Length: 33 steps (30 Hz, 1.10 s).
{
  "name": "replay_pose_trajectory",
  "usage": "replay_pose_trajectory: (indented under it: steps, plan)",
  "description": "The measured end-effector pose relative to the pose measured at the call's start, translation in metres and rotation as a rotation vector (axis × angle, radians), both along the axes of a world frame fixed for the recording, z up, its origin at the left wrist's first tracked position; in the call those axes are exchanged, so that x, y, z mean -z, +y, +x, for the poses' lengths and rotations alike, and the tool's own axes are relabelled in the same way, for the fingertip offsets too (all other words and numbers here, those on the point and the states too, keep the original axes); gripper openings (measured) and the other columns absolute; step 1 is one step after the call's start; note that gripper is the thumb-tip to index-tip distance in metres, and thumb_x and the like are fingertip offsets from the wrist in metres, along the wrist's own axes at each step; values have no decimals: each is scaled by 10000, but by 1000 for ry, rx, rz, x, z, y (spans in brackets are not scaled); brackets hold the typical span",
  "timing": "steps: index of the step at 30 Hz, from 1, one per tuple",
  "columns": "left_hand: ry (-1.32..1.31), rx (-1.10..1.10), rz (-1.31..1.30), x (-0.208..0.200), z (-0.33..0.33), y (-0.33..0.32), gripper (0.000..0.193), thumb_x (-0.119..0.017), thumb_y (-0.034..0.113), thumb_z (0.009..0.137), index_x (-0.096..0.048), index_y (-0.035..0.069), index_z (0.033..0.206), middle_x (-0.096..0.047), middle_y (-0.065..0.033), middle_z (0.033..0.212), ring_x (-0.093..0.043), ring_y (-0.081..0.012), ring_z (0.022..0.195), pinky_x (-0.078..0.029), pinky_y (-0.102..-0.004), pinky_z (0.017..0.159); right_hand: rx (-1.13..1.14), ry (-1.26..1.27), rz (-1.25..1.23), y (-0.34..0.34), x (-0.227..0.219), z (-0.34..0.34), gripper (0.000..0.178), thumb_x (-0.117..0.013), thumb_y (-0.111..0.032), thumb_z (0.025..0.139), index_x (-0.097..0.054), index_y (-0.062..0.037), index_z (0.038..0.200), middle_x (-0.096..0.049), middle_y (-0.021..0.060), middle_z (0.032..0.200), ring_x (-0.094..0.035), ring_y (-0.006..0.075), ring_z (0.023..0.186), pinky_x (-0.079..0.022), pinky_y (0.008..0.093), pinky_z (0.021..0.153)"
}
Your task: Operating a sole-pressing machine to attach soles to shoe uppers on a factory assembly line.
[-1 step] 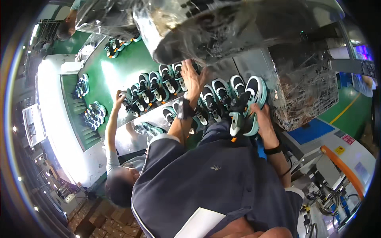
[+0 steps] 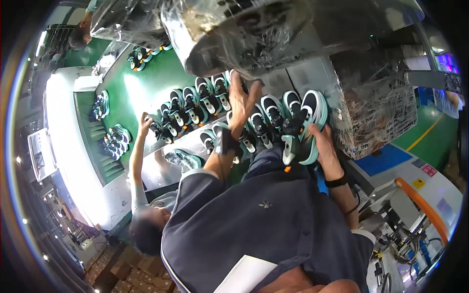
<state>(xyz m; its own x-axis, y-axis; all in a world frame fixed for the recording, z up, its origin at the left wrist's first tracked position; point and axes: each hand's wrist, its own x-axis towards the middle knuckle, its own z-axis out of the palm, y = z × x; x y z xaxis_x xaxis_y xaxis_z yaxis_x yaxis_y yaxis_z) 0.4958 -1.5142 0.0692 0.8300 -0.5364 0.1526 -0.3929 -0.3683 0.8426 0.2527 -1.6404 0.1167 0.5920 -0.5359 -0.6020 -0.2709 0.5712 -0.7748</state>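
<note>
My left hand point(image 2: 242, 103) is open over the sneakers, its fingers stretched forward and its thumb apart. Beside it stands a row of black-and-white sneakers with mint soles point(image 2: 203, 94) on the green belt. My right hand point(image 2: 324, 144) grips the outer edge of the rightmost sneaker point(image 2: 318, 105), its fingertips partly hidden by the shoe. Against that one leans another sneaker point(image 2: 289, 149), heel toward me with an orange tab. Several more sneakers point(image 2: 272, 111) line up between my hands, nearest my body.
A plastic-wrapped machine housing point(image 2: 254, 44) hangs low over the far side. To the right is a film-wrapped box point(image 2: 376, 110) above a blue mat point(image 2: 383, 161). At the left, a co-worker's hand point(image 2: 145, 122) touches the row's end. Farther left, sneakers point(image 2: 117, 141) sit on the green belt point(image 2: 129, 105).
My left hand has shifted a little to the right, away from the far row's end shoe. My right hand and its sneaker have moved slightly.
</note>
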Motion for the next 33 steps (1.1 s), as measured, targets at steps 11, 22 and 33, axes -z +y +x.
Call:
replay_pose_trajectory:
  steps: [11,22,33]
  plan:
    - [1073,-160,-277,-18,-58,-41,513,-717,-37,729,-524,-24,1205,-631,-138,1017,-636,-215,884,-551,-329,747,-444,121,-433,-2,-22,29,547,-606,-248,896,-450,20,1347,-584,204,1223,-589,253,1078,-480,346,875]
    - [265,-7,244,119,-4,-135,821,-733,276,760,-284,4,1390,-454,-319,1341,-518,-492,1148,-448,-462,974,-24,-98,-554,0,-167,-82,340,-532,7,892,-541,80,1224,-653,195,1086,-640,237,1011,-490,329,904]
    - [548,104,191,78,-77,41,646,-737,249,788,-484,-85,1280,-605,-234,1196,-631,-296,1050,-497,-350,891,16,-48,-787,-10,-134,-110,209,-571,-32,938,-611,39,1131,-688,124,998,-653,146,834,-507,244,733]
